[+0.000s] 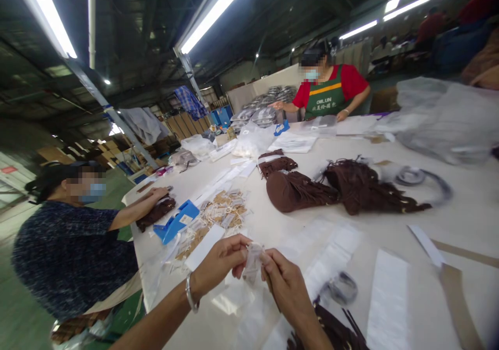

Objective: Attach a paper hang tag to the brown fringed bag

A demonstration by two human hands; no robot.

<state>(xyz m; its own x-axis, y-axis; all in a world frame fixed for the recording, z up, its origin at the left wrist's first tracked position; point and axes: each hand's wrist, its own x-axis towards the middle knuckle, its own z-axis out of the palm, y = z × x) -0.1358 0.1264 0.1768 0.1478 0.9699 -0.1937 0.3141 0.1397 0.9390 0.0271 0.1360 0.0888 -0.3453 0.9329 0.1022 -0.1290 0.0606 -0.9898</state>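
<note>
A small clear plastic bag [254, 261] is pinched between my two hands above the near part of the table. My left hand [224, 259], with a silver bangle at the wrist, grips its left side. On the opposite side, my right hand [286, 282] holds the bag between thumb and fingers. What the bag contains is too blurred to tell. Just beyond my left hand lies a pile of brown tags with white strings [226, 207], some in clear bags. Beneath my right forearm, a dark brown fringed item [329, 329] is partly hidden.
Brown fringed bags [302, 189] lie across the white table [460, 194]. A blue tape dispenser [177, 221] stands at left, beside a seated co-worker [74, 241] handling a brown item. Another co-worker [331, 93] works at the far side. White strips [388, 298] and plastic sheeting [448, 116] lie at right.
</note>
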